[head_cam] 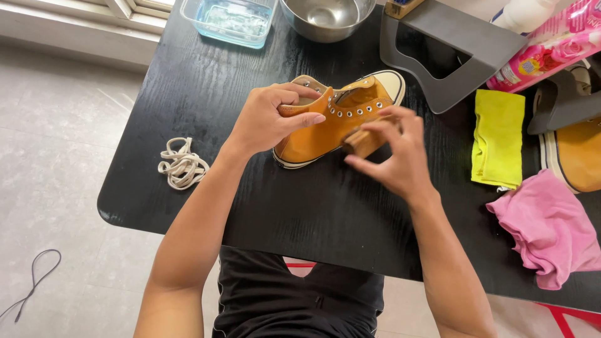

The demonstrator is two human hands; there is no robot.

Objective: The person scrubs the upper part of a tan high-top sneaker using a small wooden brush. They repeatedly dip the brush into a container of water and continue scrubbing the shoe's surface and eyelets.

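A view from above of a black wood-grain table (206,87) with a person's 2 bare arms reaching over it.

At the far left, a thin dark cord (34,278) lies on the pale floor. On the table's left part sits a loose bundle of off-white shoelaces (182,164). Along the far edge stands a clear blue-tinted plastic tub (229,20) holding a little cloudy water, and just beside it a round steel bowl (327,17) whose contents cannot be made out.

In the middle of the table lies a mustard-orange canvas high-top shoe (325,122), tipped on its side, laces removed, with a row of metal eyelets, a cream rubber toe cap and a cream sole edge. The left hand (266,119) grips the shoe's ankle collar, fingers curled over the rim and thumb pressed along the outside. The right hand (394,150) pinches a small brown wooden block-shaped brush (363,141) between thumb and fingertips, held against the shoe's side.

Further right are a grey angular stand (451,59), a pink flowered refill pouch (551,47), a folded yellow-green cloth (498,136), a second orange shoe (579,156) and a crumpled pink cloth (551,228).
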